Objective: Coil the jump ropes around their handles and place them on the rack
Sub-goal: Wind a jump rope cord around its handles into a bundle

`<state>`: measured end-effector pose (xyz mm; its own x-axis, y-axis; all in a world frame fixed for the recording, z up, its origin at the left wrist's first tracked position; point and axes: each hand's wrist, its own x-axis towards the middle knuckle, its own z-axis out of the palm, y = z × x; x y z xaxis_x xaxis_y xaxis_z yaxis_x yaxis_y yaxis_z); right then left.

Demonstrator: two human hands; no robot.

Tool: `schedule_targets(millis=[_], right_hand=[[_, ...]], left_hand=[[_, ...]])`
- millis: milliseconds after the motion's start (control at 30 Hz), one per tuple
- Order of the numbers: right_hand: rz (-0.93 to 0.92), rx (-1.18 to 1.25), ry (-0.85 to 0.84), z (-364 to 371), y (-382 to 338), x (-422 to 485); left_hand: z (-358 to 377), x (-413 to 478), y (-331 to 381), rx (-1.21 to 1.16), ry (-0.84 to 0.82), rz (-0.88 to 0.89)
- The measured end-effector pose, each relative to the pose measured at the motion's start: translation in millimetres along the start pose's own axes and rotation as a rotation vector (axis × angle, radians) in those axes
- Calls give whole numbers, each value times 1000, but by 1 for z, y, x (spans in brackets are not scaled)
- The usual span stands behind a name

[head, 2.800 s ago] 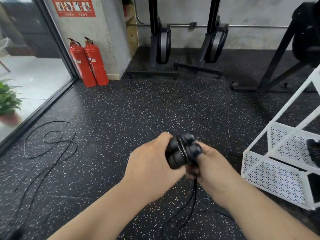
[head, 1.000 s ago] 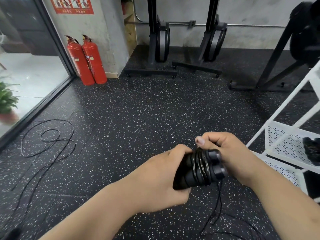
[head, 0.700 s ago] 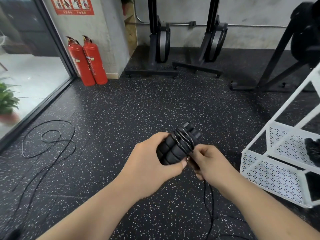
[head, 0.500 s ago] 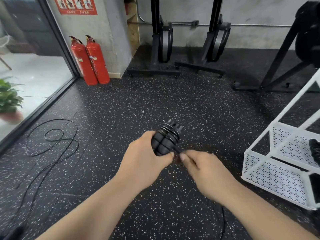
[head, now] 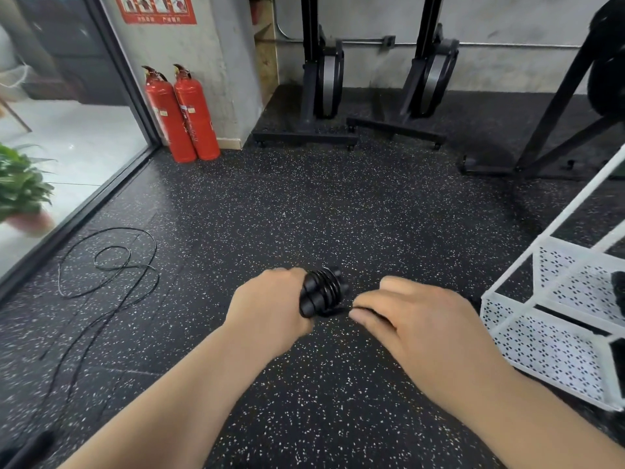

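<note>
My left hand [head: 270, 306] grips a pair of black jump rope handles [head: 319, 292] with the black cord wound around them in several turns. My right hand [head: 416, 316] is just to the right of the bundle, fingers pinched on the last short bit of cord at the bundle's lower edge. A second black jump rope [head: 108, 265] lies loose on the speckled floor at the left. The white perforated rack [head: 558, 350] stands at the right, with a dark coiled item [head: 618, 289] on its shelf.
Two red fire extinguishers [head: 184, 113] stand by the wall corner at the back left. Black exercise machines [head: 321, 89] line the back wall, and a black frame [head: 558, 130] stands at the far right. A glass door and a potted plant [head: 20, 194] are at the left.
The cord that hung down from the handles has been wound up; no slack trails below now. My right hand has circled the bundle and now sits beside it at the right.
</note>
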<state>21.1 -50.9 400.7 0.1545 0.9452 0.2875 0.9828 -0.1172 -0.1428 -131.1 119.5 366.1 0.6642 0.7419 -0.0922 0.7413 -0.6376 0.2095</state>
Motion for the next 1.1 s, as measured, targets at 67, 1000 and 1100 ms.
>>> schedule_targets(millis=[67,1000,1100], right_hand=[[18,102,20,-5,7,3],[571,869,-200,1,47,11],[543,716,-169,11,42,12]], left_hand=[[5,-5,9,50,-24,133],[-23,-37,42,-836,-120,297],[-20,-32,41,-891,-97,243]])
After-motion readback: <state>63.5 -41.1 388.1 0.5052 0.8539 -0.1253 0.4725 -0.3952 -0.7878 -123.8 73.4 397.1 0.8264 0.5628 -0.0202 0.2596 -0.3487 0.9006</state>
